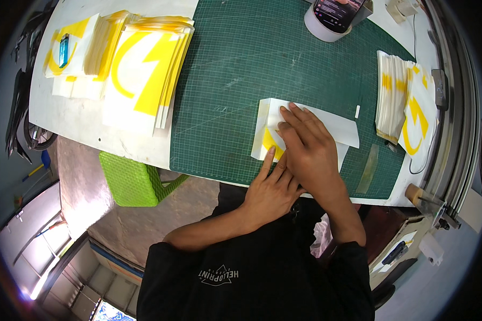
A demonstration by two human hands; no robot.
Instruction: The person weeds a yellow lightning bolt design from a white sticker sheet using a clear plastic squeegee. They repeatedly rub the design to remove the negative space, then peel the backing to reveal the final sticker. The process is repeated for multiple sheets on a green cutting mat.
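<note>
A white paper sheet [341, 127] with yellow print, partly folded over itself, lies near the front edge of a green cutting mat [225, 80]. My right hand [309, 152] rests on the folded flap, its fingers stretched out and pressing the paper. Just below and to the left, my left hand [276, 184] lies flat near the sheet's lower edge, with one fingertip on the yellow print. It partly sits under my right hand, so some of its fingers and the paper's lower middle are hidden. Neither hand grips anything visible.
Stacks of yellow-and-white printed paper [144, 75] stand at the left, a blue lighter [63, 51] on one. Another stack [393, 96] sits at the right. A phone [337, 13] leans in a white round holder [322, 31] at the back. A green stool [128, 179] stands left below the table.
</note>
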